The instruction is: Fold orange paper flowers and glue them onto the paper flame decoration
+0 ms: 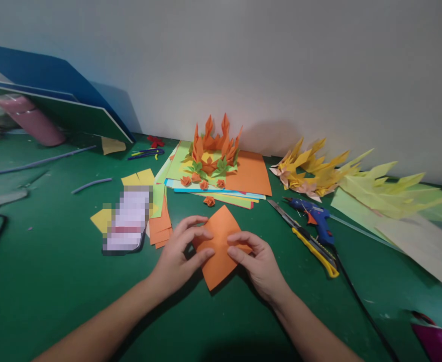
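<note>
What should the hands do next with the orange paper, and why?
Probably press the fold flat along the middle. Both the left hand and the right hand pinch the orange paper at its centre, where it looks raised off the green table, so a crease seems only half made.

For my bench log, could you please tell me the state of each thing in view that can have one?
Orange paper square, partly folded, pinched by both hands.
Left hand, fingers closed on the paper's left edge.
Right hand, fingers closed on its right edge.
Yellow-handled utility knife, lying flat, blade seemingly extended.
Blue glue gun, lying on its side, untouched.
Orange paper flame model, standing upright on stacked coloured paper sheets.
</note>
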Tool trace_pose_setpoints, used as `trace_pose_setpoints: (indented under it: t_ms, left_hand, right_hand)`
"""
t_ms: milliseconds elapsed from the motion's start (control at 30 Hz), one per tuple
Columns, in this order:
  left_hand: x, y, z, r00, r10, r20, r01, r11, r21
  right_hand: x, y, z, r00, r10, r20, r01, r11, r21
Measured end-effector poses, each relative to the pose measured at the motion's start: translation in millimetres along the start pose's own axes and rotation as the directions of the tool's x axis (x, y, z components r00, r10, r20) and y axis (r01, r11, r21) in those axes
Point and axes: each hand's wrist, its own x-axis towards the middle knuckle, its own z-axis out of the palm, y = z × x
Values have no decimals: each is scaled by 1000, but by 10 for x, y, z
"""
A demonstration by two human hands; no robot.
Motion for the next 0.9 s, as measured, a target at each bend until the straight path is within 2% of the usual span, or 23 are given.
trace_pose_setpoints:
  t_ms: [133,300,433,667,767,900]
  left_hand:
    - [-8,-8,0,998,-66,12,66,994,-89]
    - [2,-8,-5,991,-135,-7,130,965,-228]
    - [11,-7,-4,986,-169,6,165,952,-257]
    - [36,-4,-28,961,-276,9,264,907,-329]
    - [39,-9,-28,971,-239,-21,223,930,-293]
    - [45,-18,-26,993,-63,-99,54,994,-94]
  right_hand:
    - [7,54,-17,999,54,2,-54,994,98]
    - [15,59,-9,990,115,86,-127,980,151]
    - [7,20,3,989,131,63,-139,978,157]
    - [5,40,-8,981,186,48,-192,944,269]
    - [5,56,-12,984,172,37,-176,953,247]
    - [0,58,-9,990,140,24,-142,969,201]
